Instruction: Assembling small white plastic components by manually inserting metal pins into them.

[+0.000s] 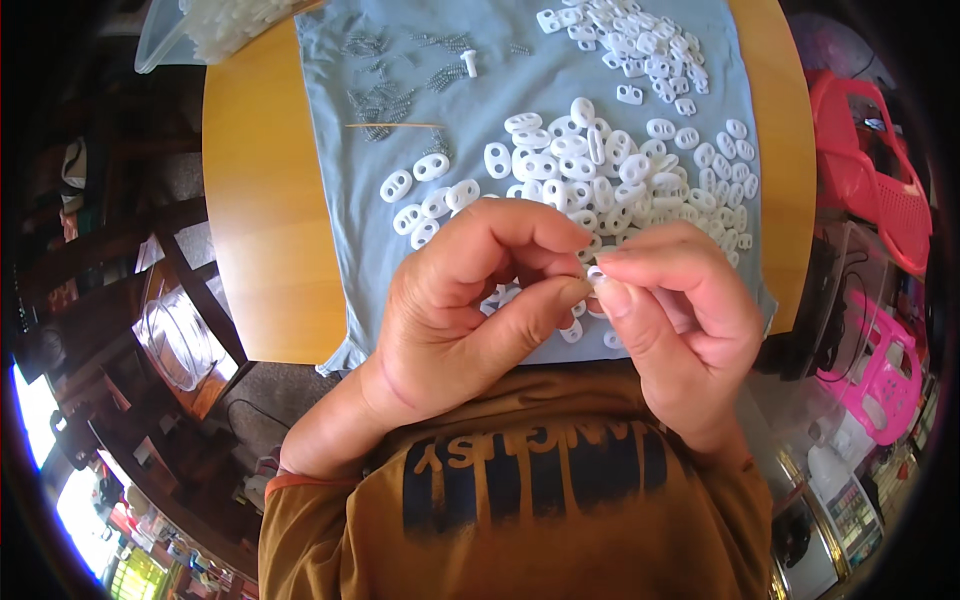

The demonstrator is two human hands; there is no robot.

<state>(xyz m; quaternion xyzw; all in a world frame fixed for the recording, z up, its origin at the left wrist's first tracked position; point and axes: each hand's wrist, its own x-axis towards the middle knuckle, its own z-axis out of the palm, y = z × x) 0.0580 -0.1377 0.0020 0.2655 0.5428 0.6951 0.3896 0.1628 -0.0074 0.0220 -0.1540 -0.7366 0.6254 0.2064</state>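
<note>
Fingertips of our right hand (690,330) pinch a small white piece (596,275) on the near side of a heap of white ovals (541,165). Our left hand (455,300) curls close beside it; whether it grips anything, we cannot tell. We judge this step to be fine two-handed handling, and our next move likely calls for steadiness.

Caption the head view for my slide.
Right hand pinches a small white piece beside the left hand, above blue-grey cloth bearing white two-holed oval pieces and small grey metal coils.
</note>
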